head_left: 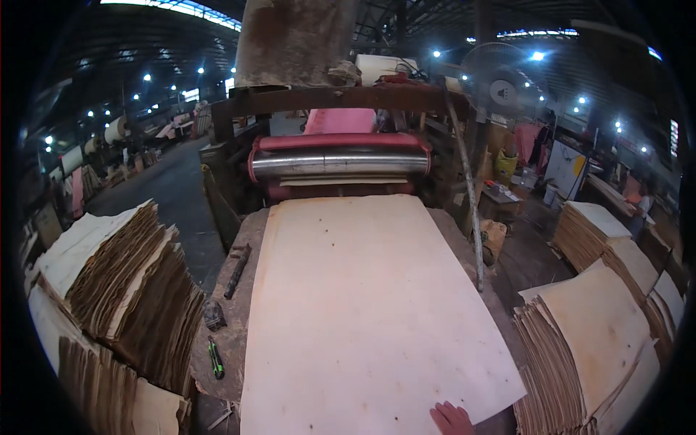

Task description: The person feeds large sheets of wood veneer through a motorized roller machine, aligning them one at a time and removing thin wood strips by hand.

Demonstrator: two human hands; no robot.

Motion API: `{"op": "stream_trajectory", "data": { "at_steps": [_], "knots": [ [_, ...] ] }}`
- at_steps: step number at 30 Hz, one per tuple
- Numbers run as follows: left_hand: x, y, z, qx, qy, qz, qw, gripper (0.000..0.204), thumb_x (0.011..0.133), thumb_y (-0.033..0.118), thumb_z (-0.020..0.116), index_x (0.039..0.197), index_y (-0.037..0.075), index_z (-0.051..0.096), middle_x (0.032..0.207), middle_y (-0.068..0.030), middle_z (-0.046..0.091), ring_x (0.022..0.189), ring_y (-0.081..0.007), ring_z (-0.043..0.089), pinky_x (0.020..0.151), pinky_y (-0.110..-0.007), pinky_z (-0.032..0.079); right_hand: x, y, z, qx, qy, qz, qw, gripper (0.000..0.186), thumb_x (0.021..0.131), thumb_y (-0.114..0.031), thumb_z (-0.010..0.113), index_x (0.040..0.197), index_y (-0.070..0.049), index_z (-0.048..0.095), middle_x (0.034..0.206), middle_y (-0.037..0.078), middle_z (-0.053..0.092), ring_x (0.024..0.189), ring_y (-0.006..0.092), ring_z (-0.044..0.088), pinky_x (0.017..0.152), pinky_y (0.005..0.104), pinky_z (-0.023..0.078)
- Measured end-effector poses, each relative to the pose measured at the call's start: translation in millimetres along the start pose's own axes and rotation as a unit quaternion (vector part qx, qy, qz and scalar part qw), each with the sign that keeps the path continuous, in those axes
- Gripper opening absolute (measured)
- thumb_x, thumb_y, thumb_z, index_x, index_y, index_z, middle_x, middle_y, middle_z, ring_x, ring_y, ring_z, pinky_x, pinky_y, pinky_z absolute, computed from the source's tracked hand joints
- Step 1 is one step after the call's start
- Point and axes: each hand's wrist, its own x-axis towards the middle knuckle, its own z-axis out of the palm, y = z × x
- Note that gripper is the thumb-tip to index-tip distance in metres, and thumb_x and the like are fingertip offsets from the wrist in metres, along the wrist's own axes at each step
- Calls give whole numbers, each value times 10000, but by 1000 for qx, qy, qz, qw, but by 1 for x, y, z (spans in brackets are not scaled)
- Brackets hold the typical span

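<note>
Right hand (451,419): at the lower edge of the frame, right of centre; its fingers lie together on top of the wood sheet, close to the near edge; the thumb and palm are not clear, so I cannot tell whether it pinches that edge or only rests there.
Left hand: out of view; its state cannot be told.
Wood sheet (362,290): flat on the table (250,239), from the bottom of the frame up to just before the rollers at upper centre; pale, with a few small dark spots.
Rollers: a shiny steel roller (341,163) with a pink roller (341,141) just above it; a pale strip (344,181) shows beneath the steel one, though I cannot tell what it belongs to.
Progress: the sheet is laid out and looks roughly lined up with the rollers; its far end seems not yet between them, so by my judgement this sheet's pass is still undone.
Stacks: a tall left stack (134,290) at lower left and a right stack (594,326) at lower right; whether these are waiting or finished, I cannot tell.
Table tools: a green knife (216,359), a black block (214,316) and a dark bar (237,273), all left of the sheet; none is in use.
</note>
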Motion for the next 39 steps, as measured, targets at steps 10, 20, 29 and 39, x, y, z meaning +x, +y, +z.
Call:
{"op": "stream_trajectory", "data": {
  "at_steps": [10,20,29,39],
  "knots": [
    [5,51,7,29,78,143,986,278,948,196,515,1126,-11,571,1020,-96,623,881,-184,617,777,-307,519,238,83,84,-43,120,-122,984,612,738,-14,534,1344,3,443,1363,209,458,1262,395,428,1054,521,301],
    [56,60,-80,363,382,310,791,318,808,253,651,1023,20,679,857,-114,677,733,-210,632,698,-331,506,433,79,53,-42,140,-117,982,434,805,-71,574,1234,-15,536,1263,200,528,1181,380,487,987,497,396],
    [107,119,-97,556,449,312,627,272,750,249,645,912,36,696,770,-174,669,788,-317,655,747,-409,510,263,57,120,-58,183,-94,977,452,904,-219,549,1314,-35,496,1382,183,464,1304,379,391,1061,524,293],
    [43,177,-100,368,242,208,873,212,865,177,662,973,-5,648,787,-77,680,663,-169,639,615,-292,509,31,11,95,36,79,-18,996,575,823,-365,631,1301,-66,515,1384,167,455,1301,406,379,1031,547,306]
  ]
}}
